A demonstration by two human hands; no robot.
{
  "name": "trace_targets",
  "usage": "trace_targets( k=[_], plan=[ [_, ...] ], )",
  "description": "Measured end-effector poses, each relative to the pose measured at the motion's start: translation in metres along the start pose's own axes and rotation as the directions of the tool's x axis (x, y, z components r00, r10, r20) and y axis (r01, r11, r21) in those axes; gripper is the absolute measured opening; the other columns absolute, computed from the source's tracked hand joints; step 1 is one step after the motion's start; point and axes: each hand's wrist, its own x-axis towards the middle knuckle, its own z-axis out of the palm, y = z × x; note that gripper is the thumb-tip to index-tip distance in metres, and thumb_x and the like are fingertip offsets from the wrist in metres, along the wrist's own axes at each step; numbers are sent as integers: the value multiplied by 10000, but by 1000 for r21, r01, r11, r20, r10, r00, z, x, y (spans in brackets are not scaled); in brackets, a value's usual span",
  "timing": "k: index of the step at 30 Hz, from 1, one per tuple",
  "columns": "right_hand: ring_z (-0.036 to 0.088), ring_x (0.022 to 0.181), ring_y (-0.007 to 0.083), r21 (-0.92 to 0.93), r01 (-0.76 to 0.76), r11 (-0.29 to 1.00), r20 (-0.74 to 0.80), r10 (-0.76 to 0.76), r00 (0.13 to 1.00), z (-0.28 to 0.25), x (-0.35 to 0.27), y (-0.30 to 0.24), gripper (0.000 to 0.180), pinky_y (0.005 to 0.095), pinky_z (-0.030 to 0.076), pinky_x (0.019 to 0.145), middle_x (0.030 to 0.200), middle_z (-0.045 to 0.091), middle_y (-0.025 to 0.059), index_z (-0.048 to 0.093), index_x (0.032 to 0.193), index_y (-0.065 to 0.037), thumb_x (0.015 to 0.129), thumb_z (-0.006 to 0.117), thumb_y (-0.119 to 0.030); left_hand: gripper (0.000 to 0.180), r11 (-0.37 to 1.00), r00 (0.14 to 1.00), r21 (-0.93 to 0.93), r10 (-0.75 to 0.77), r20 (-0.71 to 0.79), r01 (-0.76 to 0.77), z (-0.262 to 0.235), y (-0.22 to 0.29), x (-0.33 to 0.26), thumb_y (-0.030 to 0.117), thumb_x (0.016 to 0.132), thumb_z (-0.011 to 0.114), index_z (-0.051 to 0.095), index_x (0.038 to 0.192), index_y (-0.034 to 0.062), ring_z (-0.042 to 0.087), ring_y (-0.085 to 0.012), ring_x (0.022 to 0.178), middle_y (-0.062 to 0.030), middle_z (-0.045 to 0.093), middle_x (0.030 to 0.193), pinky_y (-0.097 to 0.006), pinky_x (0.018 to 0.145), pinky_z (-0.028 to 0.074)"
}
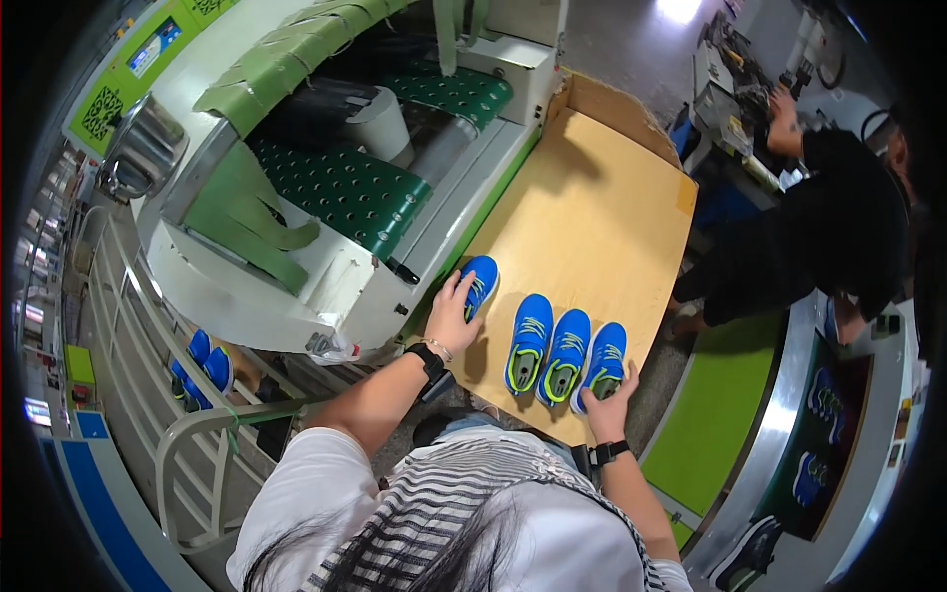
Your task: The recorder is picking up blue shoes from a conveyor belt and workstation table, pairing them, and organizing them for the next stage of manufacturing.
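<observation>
with twelve o'clock straight ahead of the person, the right hand [610, 403] was at two o'clock, gripping the heel of the outermost sneaker [606, 345], thumb on one side and fingers on the other. that shoe ended a row of three at one o'clock, beside the middle sneaker [569, 335] and the inner sneaker [534, 321]; all were blue with lime-green laces and linings, toes pointing away. between eleven and twelve, the left hand [452, 321] was closed over a separate blue sneaker [481, 276] at the left edge of the counter [602, 217]; whether its sole touched the wood could not be told.

farther out, near ten o'clock, more blue sneakers [217, 367] sat by a barred metal rack [163, 395]. at three o'clock, past a lime-green panel [725, 414], a dark conveyor [794, 444] carried blue shoes [811, 479]. at eleven stood a white machine [227, 286] with a perforated green belt [345, 197] and green strip flaps [232, 212], a steel pot [148, 143] by its left side. at two, a co-worker in black [848, 197] reached toward some equipment [725, 84].
</observation>
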Motion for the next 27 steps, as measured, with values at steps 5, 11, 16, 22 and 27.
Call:
trace_targets(
  k=[5, 11, 16, 22, 27],
  plan=[
    [532, 1125, 273, 276, -141, 951, -61, 163, 985, -26, 31, -13, 842, 371, 437, 973, 1245, 506, 200, 220, 1416, -93, 746, 718, 19, 938, 950, 994, -294, -96, 52, 108, 1, -27, 2, 50, 648, 776, 309, 1462, 45, 512, -388, 1224, -248, 503, 1324, -410, 1041, 414],
    [542, 1108, 220, 298, 16, 954, 38, -29, 999, -25, 84, -77, 746, 329, 457, 943, 1244, 531, 167, 283, 1405, -31, 785, 697, -4, 778, 615, 924, -712, -360, 129, 338, -6, 9, -5, 63, 720, 804, 389, 1376, 27, 578, -236, 1098, -143, 580, 1203, -350, 973, 466],
    [561, 1149, 250, 392, 314, 864, 227, -422, 878, 33, 162, -222, 775, 349, 456, 990, 1279, 524, 177, 303, 1426, -17, 794, 745, -85, 726, 325, 928, -945, -364, -78, 48, -80, 96, 14, -5, 841, 685, 293, 1450, 43, 526, -188, 1160, -107, 513, 1291, -333, 998, 445],
    [533, 1239, 302, 291, 792, 536, 120, -842, 526, 174, 248, -361, 643, 357, 401, 1055, 1322, 561, 192, 476, 1391, -24, 813, 737, -132, 828, 732, 585, -645, -430, -688, -220, -148, 122, 60, -11, 846, 599, 126, 1523, 50, 306, -351, 1367, -247, 186, 1506, -424, 1132, 273],
    [477, 1275, 423, -205, 762, 615, 422, -647, 635, 251, 262, -352, 656, 422, 419, 1053, 1513, 331, 237, 484, 1422, -188, 821, 522, 73, 831, 925, 331, -376, -370, -868, 49, -157, 90, 110, 93, 878, 628, 123, 1537, 92, 177, -458, 1419, -291, 95, 1536, -505, 1162, 186]
  ],
)
